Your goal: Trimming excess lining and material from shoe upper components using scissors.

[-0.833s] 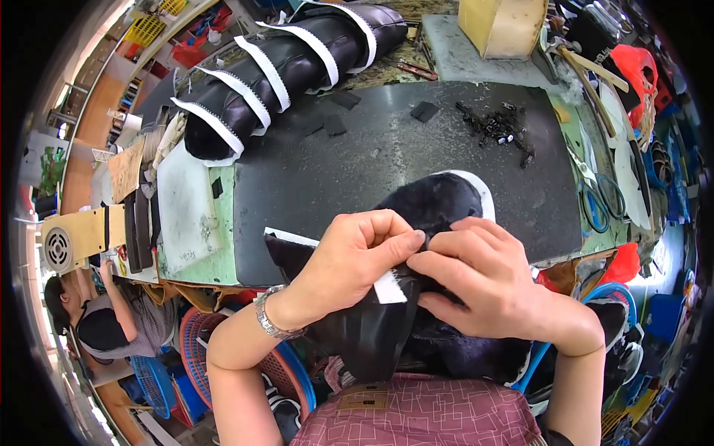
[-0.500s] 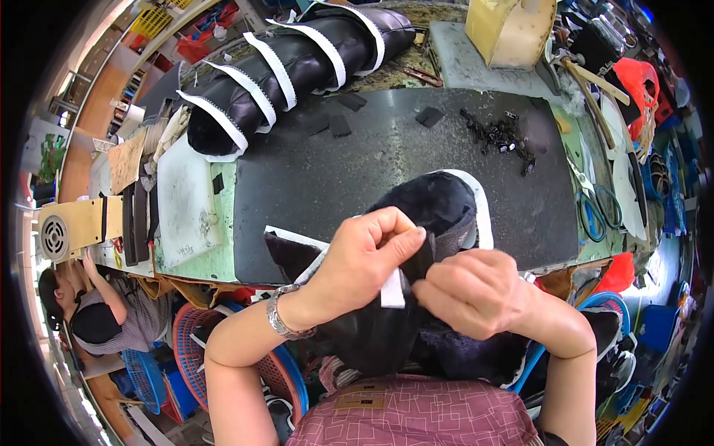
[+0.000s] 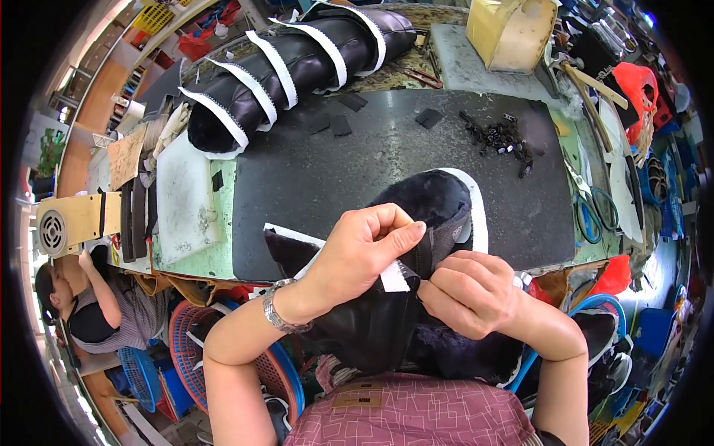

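Since a moment ago my left hand (image 3: 357,256) slid rightward, pinching the white tape strip (image 3: 393,276) on the black fleece-lined piece (image 3: 416,223) at the mat's near edge; right hand (image 3: 465,293) gripped the seam (fingers curled tight), mid-taping; pressing flat seemed next

**Bare forearms, a metal wristband, a patterned maroon top**

Both forearms are uncovered from elbow to wrist, with no gloves and no sleeves in view. The left hand (image 3: 362,253) has a silver metal link bracelet (image 3: 277,316) around its wrist; the right hand (image 3: 468,291) wears nothing visible. Below, the torso is clothed in a maroon garment with pale square line pattern (image 3: 416,412), bearing a small tan patch.
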{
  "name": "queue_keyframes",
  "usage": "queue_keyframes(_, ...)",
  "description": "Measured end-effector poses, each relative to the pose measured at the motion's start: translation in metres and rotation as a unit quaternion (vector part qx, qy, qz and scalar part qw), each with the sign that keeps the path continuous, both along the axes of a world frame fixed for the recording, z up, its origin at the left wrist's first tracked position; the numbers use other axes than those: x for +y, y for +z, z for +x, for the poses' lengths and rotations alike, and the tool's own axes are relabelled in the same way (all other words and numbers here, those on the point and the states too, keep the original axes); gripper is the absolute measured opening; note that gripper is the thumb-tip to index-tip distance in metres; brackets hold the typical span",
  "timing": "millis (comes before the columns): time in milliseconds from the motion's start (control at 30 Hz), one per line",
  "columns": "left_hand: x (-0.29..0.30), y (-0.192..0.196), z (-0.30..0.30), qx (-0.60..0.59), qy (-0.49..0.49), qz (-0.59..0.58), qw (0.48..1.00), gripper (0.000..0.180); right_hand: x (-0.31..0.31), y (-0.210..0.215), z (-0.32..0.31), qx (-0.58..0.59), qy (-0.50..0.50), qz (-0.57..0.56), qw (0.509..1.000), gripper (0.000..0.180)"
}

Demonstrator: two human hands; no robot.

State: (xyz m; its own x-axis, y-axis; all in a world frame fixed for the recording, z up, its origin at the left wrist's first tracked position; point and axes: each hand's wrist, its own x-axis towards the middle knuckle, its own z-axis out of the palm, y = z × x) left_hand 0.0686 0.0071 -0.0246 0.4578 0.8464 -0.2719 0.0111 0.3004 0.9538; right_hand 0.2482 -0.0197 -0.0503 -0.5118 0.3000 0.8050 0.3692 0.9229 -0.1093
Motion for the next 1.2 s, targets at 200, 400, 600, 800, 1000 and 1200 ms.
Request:
queue_keyframes(200,0.003,0.011,0.0,0.121,-0.069,0.046,0.989,0.018,0.003,0.002,0.001,-0.009,-0.001,0.016,1.0,0.025)
queue_keyframes(400,0.0,0.009,0.0,0.074,0.005,0.081,0.994,0.016,0.01,-0.008,-0.001,0.038,-0.028,0.008,0.999,0.028)
queue_keyframes(600,-0.005,-0.002,0.001,0.088,0.046,0.1,0.99,0.015,0.02,-0.021,0.0,0.046,-0.034,0.027,0.998,0.029)
queue_keyframes(800,-0.01,0.006,0.001,0.24,0.009,0.239,0.941,0.023,0.02,-0.028,0.0,0.029,-0.036,0.06,0.997,0.027)
queue_keyframes(1000,-0.005,0.01,-0.006,0.229,-0.063,0.164,0.957,0.024,0.017,-0.03,0.0,0.017,-0.028,0.08,0.996,0.03)
queue_keyframes(1200,-0.012,0.006,0.001,0.189,-0.013,0.202,0.961,0.019,0.015,-0.029,0.0,0.021,0.021,0.111,0.993,0.024)
